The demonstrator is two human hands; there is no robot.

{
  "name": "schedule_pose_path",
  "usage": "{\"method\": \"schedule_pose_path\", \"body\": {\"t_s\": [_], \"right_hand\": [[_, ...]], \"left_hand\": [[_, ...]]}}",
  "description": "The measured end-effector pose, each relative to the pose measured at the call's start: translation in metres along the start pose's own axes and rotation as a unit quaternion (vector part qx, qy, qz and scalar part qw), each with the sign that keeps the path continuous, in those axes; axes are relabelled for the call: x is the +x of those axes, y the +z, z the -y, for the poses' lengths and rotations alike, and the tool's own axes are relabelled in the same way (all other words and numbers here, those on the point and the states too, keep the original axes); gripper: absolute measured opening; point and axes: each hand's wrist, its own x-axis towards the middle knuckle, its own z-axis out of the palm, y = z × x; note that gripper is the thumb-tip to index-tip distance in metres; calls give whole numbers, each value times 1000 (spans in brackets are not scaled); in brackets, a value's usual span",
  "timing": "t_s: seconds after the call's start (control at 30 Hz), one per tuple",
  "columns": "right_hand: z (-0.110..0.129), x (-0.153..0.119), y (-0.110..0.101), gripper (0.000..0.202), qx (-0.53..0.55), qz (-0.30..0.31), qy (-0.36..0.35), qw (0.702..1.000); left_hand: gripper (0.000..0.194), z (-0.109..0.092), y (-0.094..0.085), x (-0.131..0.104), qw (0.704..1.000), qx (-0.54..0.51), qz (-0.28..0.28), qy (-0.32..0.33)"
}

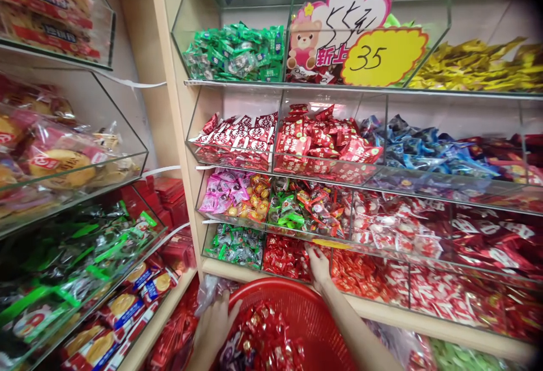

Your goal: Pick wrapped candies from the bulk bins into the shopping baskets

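My left hand (pixel 215 321) is closed over the left rim of a red plastic basket (pixel 326 326), its thumb by the inner side. Inside the basket lies a heap of shiny red-wrapped candies (pixel 271 337), with some purple ones near the left. My right hand (pixel 317 264) reaches over the basket into a low bin of red-wrapped candies (pixel 282 255). Its fingers curl in at the bin's right side among the candies; the fingertips are partly hidden. Right of that hand is a bin of orange-red wrapped candies (pixel 358 275).
Clear-fronted shelves of wrapped sweets rise ahead, with green packets (pixel 237 51) at the top and a yellow price card (pixel 384 57) marked 35. On the left, another shelf holds packaged cakes (pixel 63 162). A wooden ledge (pixel 424 320) runs below the bins.
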Motion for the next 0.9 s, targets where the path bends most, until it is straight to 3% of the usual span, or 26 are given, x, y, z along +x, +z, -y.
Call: {"method": "schedule_pose_path", "body": {"t_s": [0.1, 0.23, 0.5, 0.73, 0.9], "right_hand": [[12, -11, 3, 35, 122, 26, 79, 989], [17, -18, 3, 31, 172, 78, 131, 973], [3, 3, -1, 30, 157, 31, 126, 979], [-6, 6, -9, 33, 130, 39, 132, 982], [3, -3, -7, 31, 94, 53, 124, 986]], "left_hand": [[60, -1, -2, 0, 1000, 2, 7, -4], [61, -2, -3, -2, 1000, 3, 0, -1], [59, -2, -3, -3, 1000, 15, -11, 2], [61, -3, -6, -4, 1000, 4, 2, 0], [62, -3, -4, -4, 1000, 5, -3, 0]]}}
